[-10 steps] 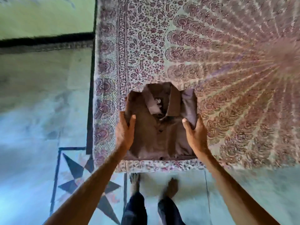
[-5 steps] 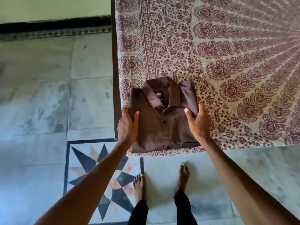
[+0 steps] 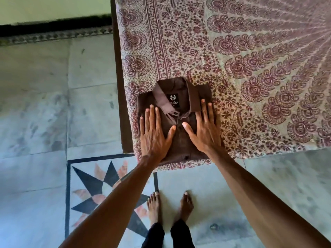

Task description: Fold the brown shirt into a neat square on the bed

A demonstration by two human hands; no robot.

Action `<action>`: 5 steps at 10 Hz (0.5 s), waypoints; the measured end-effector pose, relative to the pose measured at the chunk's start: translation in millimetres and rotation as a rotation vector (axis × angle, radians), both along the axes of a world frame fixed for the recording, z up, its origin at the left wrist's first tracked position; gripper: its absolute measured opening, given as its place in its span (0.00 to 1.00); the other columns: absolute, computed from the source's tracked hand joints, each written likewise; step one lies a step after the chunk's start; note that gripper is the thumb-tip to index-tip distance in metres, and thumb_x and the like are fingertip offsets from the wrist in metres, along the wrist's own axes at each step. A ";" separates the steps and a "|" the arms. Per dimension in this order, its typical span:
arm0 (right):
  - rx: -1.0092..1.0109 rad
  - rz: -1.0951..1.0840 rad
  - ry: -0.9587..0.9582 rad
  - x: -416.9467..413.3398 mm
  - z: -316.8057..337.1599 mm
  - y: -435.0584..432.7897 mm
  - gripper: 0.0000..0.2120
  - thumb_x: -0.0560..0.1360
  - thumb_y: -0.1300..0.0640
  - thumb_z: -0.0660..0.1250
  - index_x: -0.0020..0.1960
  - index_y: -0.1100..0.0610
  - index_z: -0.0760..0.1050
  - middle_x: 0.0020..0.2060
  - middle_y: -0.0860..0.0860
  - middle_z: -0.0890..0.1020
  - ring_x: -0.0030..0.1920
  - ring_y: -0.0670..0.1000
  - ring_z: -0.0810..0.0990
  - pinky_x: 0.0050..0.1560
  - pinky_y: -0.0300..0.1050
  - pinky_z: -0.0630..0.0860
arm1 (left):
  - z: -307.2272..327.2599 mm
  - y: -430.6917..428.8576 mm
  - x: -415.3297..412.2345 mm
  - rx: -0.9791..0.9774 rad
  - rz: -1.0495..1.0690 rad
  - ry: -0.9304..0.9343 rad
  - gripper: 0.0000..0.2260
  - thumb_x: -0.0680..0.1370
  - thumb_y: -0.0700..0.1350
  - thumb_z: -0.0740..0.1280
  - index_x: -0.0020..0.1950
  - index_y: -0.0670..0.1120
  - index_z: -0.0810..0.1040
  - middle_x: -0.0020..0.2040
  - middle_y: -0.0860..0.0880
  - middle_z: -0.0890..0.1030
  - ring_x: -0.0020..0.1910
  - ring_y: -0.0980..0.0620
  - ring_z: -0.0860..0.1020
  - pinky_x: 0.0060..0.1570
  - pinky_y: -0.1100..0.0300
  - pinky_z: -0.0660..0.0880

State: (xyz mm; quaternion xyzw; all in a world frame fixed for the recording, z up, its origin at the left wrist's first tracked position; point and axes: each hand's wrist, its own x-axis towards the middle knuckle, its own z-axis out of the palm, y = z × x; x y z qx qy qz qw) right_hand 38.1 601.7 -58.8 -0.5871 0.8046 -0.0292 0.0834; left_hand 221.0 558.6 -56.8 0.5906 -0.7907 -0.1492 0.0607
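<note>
The brown shirt lies folded into a compact square at the near left corner of the bed, collar up and its black label showing. My left hand rests flat on the shirt's left half, fingers spread. On the right half my right hand lies flat the same way. Both palms press on the cloth and neither grips it. The two thumbs nearly meet over the button placket.
The bed carries a maroon floral patterned sheet that hangs over the near edge. A dark wooden bed frame runs along the left side. My bare feet stand on grey marble floor beside a star inlay.
Both hands moved from holding the shirt's side edges to lying flat on top of it. The view has shifted so the shirt sits more to the right.
</note>
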 end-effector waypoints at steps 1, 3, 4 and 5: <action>-0.018 -0.039 -0.027 -1.0 11.9 -3.6 0.39 0.76 0.30 0.49 0.79 0.52 0.52 0.79 0.53 0.48 0.79 0.58 0.47 0.74 0.65 0.52 | 6.3 -2.4 3.5 -0.030 0.014 -0.015 0.36 0.79 0.65 0.52 0.79 0.43 0.50 0.80 0.45 0.50 0.79 0.49 0.45 0.77 0.48 0.46; 0.081 0.110 -0.010 -34.5 9.9 -26.8 0.46 0.73 0.25 0.47 0.79 0.54 0.50 0.79 0.54 0.47 0.79 0.59 0.45 0.73 0.68 0.53 | 5.2 -33.3 14.2 -0.028 0.011 -0.089 0.37 0.78 0.67 0.50 0.79 0.46 0.48 0.80 0.47 0.48 0.79 0.49 0.44 0.76 0.46 0.42; 0.140 0.149 -0.035 -42.9 11.3 -32.4 0.46 0.73 0.24 0.47 0.80 0.54 0.48 0.79 0.53 0.48 0.79 0.58 0.45 0.74 0.67 0.51 | 6.5 -42.7 15.4 0.014 -0.001 -0.076 0.37 0.78 0.68 0.50 0.79 0.47 0.48 0.80 0.47 0.48 0.79 0.49 0.44 0.76 0.45 0.43; 0.116 0.127 -0.070 -43.0 17.7 -26.2 0.44 0.74 0.25 0.45 0.80 0.53 0.46 0.79 0.54 0.47 0.79 0.58 0.43 0.76 0.64 0.47 | 14.8 -38.7 18.1 0.037 0.011 0.006 0.37 0.78 0.67 0.50 0.79 0.46 0.48 0.80 0.48 0.47 0.78 0.49 0.43 0.76 0.45 0.41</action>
